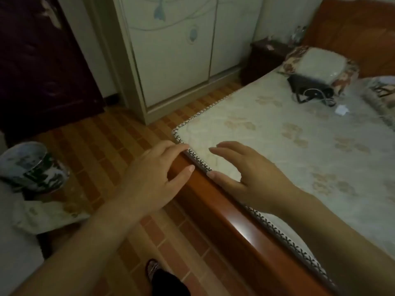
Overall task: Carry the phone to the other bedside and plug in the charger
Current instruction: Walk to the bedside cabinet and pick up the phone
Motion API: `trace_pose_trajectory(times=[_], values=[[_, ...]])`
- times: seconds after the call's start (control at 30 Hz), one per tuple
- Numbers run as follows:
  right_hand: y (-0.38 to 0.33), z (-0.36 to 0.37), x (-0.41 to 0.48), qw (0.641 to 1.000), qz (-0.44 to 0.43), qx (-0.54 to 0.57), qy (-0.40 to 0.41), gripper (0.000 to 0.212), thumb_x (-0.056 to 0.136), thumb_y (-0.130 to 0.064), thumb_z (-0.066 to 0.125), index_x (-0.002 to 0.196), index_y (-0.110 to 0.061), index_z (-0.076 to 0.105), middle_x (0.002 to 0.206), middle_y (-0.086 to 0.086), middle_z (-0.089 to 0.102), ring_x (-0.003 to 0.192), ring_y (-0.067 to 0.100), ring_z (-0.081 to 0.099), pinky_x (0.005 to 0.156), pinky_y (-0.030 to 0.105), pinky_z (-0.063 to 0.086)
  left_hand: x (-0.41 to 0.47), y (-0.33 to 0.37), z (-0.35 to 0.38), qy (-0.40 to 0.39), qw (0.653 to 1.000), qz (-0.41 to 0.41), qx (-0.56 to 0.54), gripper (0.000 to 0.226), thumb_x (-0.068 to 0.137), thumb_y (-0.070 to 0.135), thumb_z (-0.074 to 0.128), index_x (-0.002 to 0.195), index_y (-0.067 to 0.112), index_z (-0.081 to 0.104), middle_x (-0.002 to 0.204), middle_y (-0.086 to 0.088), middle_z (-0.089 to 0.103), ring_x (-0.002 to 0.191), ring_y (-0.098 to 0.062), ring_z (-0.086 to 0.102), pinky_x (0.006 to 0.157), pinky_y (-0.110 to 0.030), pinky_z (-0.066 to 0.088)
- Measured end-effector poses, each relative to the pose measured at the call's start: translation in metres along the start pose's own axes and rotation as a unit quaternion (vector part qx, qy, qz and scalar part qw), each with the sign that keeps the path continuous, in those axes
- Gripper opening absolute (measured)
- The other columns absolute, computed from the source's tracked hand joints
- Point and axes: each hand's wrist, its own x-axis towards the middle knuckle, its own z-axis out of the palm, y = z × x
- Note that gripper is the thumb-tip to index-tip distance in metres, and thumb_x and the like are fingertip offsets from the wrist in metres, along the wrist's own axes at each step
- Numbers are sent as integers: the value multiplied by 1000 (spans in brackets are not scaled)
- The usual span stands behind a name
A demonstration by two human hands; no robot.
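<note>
Both my hands are held out empty over the foot corner of the bed. My left hand hovers above the wooden bed frame with fingers apart. My right hand is spread over the mattress near its stitched edge. Far up the bed, by the pillows, lies a dark object with a white cable coiled on it; I cannot tell whether it is the phone. A dark bedside table stands at the far side of the headboard.
A white wardrobe faces the bed across a strip of tiled floor. A dark door is at the left. A patterned ceramic jar stands at lower left. Floral pillows lean on the headboard.
</note>
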Motion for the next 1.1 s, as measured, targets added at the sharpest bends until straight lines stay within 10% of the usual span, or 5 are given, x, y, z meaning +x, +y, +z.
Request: trace_pose_trajectory(times=[0.27, 0.83, 1.1], values=[[-47, 71, 127, 996, -51, 64, -29, 55, 87, -63, 36, 131, -31, 42, 135, -7, 46, 115, 7, 45, 88, 22, 41, -5, -126, -31, 62, 990, -120, -48, 50, 84, 61, 34, 130, 42, 38, 138, 15, 39, 114, 6, 31, 85, -22, 29], [-40, 140, 353, 973, -103, 154, -140, 44, 88, -49, 46, 121, -21, 56, 124, -6, 54, 102, 10, 56, 86, 35, 48, 126, -286, -54, -6, 977, -208, -51, 52, 84, 62, 33, 130, 38, 37, 137, 11, 46, 113, -11, 49, 87, -40, 48], [21, 123, 508, 974, -92, 177, -109, 58, 81, -61, 38, 127, -27, 50, 133, -8, 48, 101, -2, 49, 76, 9, 35, 269, -343, -71, -13, 975, -221, -29, 49, 86, 56, 38, 131, 37, 37, 135, 8, 47, 105, -11, 53, 81, -34, 47]])
